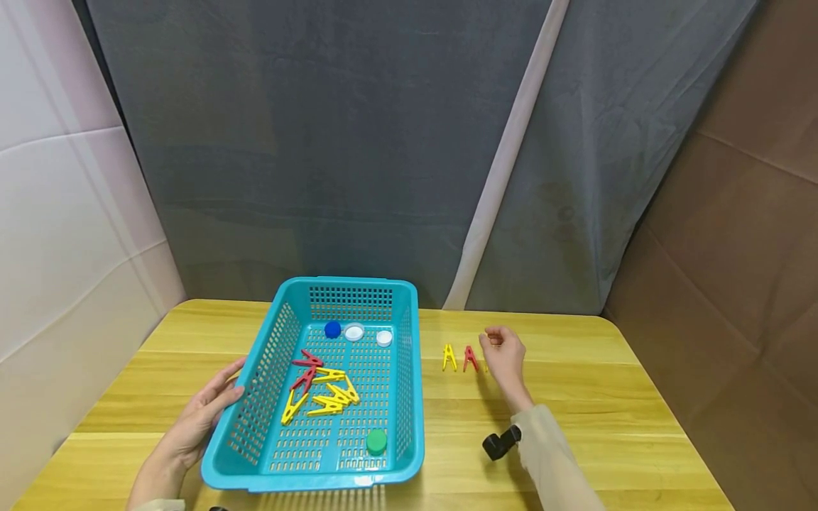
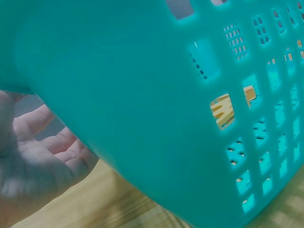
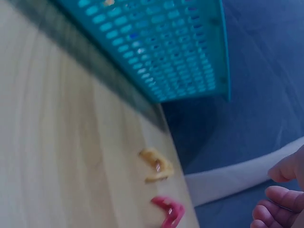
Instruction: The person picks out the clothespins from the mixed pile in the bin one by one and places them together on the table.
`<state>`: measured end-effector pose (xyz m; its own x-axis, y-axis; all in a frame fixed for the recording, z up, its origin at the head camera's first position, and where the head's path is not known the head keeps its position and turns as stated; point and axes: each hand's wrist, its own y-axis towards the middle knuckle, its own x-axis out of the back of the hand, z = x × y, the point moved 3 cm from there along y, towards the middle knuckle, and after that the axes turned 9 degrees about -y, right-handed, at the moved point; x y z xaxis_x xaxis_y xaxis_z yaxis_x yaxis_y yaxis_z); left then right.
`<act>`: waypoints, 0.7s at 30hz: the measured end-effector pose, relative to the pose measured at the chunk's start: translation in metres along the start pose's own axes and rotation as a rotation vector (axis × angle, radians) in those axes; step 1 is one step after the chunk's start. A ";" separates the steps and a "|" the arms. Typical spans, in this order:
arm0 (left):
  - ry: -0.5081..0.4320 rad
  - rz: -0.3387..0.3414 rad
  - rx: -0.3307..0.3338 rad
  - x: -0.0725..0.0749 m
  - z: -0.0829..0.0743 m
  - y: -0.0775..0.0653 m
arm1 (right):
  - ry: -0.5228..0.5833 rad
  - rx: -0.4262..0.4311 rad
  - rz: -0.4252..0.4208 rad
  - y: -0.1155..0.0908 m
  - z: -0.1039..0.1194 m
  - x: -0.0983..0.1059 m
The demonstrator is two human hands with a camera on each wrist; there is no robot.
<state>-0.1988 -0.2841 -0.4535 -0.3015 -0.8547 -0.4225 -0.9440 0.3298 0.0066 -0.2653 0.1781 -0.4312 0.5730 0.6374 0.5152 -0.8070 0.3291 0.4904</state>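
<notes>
A turquoise plastic slotted basket (image 1: 313,482) stands on the wood-grain tabletop (image 1: 594,397), and the left hand (image 1: 203,411) touches its left side, thumb against the rim and the other fingers loosely extended along the outer wall, relaxed rather than clenched. Inside the basket, two red clothespins (image 1: 305,380) and several yellow clothespins (image 1: 329,404) lie in a loose cluster left of the middle. Toward the far end sit a blue bottle cap (image 1: 332,329) and two white caps (image 1: 384,338), while a green cap (image 1: 377,442) rests near the close right corner; any lettering on the caps is too small to tell. Right of the basket, a yellow clothespin (image 1: 449,357) and a red clothespin (image 1: 471,358) lie side by side on the tabletop. Just beside the red one, the right hand (image 1: 506,353) covers most of another yellow piece, with the fingers bent; the right wrist view shows a gap between thumb and forefinger, but whether they have hold of it I cannot tell. A black wrist device (image 1: 501,443) sits at the right cuff.
</notes>
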 end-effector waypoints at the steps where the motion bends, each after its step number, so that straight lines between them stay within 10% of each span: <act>1: 0.002 -0.007 0.002 0.000 0.000 0.000 | 0.012 0.011 0.001 0.001 0.003 0.000; 21: 0.009 -0.011 0.017 -0.001 -0.001 -0.001 | 0.109 0.097 0.081 0.015 0.058 -0.021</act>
<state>-0.1980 -0.2838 -0.4525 -0.2921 -0.8621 -0.4141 -0.9450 0.3269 -0.0140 -0.2812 0.1295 -0.3942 0.4831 0.7329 0.4791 -0.8293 0.2075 0.5188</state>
